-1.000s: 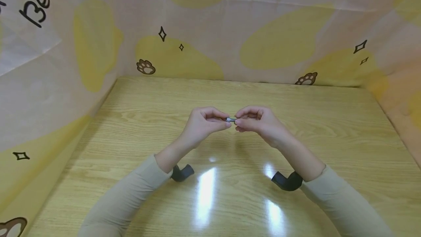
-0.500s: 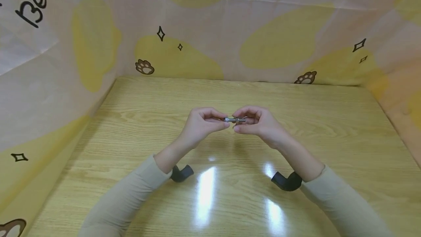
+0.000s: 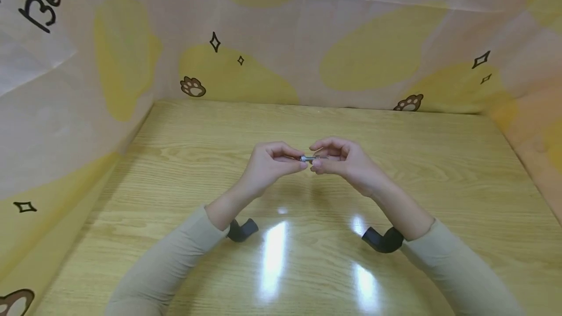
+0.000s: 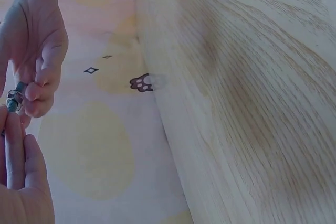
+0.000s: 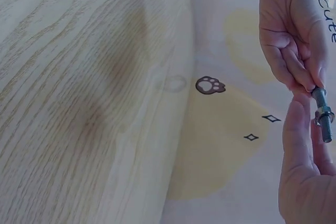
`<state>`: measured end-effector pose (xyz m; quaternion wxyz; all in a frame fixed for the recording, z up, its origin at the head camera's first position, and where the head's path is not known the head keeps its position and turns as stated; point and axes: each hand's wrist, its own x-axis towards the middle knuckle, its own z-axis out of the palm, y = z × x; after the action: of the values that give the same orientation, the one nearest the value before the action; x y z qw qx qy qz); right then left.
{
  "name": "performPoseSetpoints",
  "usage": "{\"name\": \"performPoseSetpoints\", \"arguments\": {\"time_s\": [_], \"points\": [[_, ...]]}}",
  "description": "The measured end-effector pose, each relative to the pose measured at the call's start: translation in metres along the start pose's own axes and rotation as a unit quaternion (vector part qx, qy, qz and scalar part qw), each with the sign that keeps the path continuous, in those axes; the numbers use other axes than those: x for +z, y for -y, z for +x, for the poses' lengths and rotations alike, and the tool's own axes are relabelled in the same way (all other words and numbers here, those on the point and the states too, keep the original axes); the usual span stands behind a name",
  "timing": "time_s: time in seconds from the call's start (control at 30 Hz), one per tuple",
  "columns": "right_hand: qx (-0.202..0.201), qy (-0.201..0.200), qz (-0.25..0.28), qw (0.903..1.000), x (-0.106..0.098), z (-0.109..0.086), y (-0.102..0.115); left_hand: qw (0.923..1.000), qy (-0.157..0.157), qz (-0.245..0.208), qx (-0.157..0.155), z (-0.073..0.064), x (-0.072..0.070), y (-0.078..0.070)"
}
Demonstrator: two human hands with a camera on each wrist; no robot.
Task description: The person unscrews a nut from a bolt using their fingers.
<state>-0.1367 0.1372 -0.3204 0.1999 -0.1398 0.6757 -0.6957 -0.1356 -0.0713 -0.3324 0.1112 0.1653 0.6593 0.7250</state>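
A small metal bolt (image 3: 310, 158) is held roughly level above the table, pointing right. My left hand (image 3: 274, 165) pinches its head end between thumb and fingers. In the right wrist view, a nut (image 5: 324, 113) sits partway along the threaded shank, with a thin ring, perhaps a washer, against it. My right hand (image 3: 344, 162) is around the free end. Its thumb and curled fingers are at the nut, and its index finger is lifted slightly away. In the left wrist view, the right fingertips (image 4: 35, 95) lie beside the nut; exact contact is partly hidden.
Below the hands is a wood-grain table (image 3: 210, 130). A printed fabric backdrop (image 3: 307, 52) encloses its back and sides. Black curved pieces (image 3: 243, 230) show at both wrists, beneath the cuffs. Light glare lies on the near tabletop.
The right thumb and fingers, closed over the bolt's end earlier, parted to bare the nut and shank, and the thumb now lies at the nut again. The left hand stays nearly still.
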Motion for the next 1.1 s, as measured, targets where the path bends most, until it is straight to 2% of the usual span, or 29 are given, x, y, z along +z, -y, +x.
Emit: {"name": "performPoseSetpoints", "arguments": {"time_s": [0.1,0.43,0.77,1.1], "points": [[0.012,-0.007,-0.002,0.9999,-0.0008,-0.0011,0.0008,1.0,0.002,-0.003,-0.005,0.0005,0.0019,0.001],[-0.004,-0.011,0.003,0.9999,-0.0013,-0.0014,-0.0004,1.0,-0.002,0.002,-0.006,-0.0001,0.0007,0.0004],[-0.02,-0.02,-0.038,0.9989,0.0013,-0.0004,0.0022,0.9998,-0.004,0.022,-0.003,0.0,-0.004,0.0003],[0.003,-0.015,-0.038,0.9992,0.0019,0.0021,0.0034,0.9999,0.001,0.014,0.002,0.0013,-0.0018,0.0008]]}}
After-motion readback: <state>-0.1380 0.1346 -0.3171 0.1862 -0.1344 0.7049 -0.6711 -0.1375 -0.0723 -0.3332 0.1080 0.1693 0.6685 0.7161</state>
